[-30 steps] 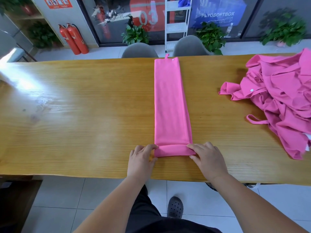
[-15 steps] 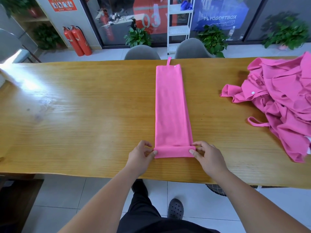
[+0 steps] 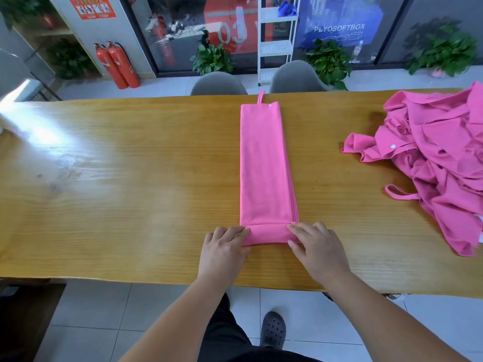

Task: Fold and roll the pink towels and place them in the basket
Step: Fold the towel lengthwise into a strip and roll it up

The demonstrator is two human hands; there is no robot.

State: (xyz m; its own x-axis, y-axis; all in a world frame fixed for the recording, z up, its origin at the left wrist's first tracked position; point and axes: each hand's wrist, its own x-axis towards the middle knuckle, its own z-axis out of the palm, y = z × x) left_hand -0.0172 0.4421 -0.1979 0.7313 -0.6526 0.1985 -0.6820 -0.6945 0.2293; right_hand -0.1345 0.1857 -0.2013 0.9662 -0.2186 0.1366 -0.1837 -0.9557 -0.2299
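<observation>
Pink towel [image 3: 264, 165], folded into a long strip, lies across the wooden table [image 3: 104, 178]; left hand [image 3: 224, 248] and right hand [image 3: 317, 246] pinch its rolled near end. Even pressure from both should make the roll tight and straight.

"Where does the one view look from?"

"From the person's head, facing forward and down across the surface [image 3: 130, 178]."

"How near?"

"Close above the left hand [image 3: 222, 253] and right hand [image 3: 317, 250] at the towel [image 3: 264, 165]. It's wide, reaching the chairs [image 3: 218, 83] and floor [image 3: 88, 307]."
</observation>
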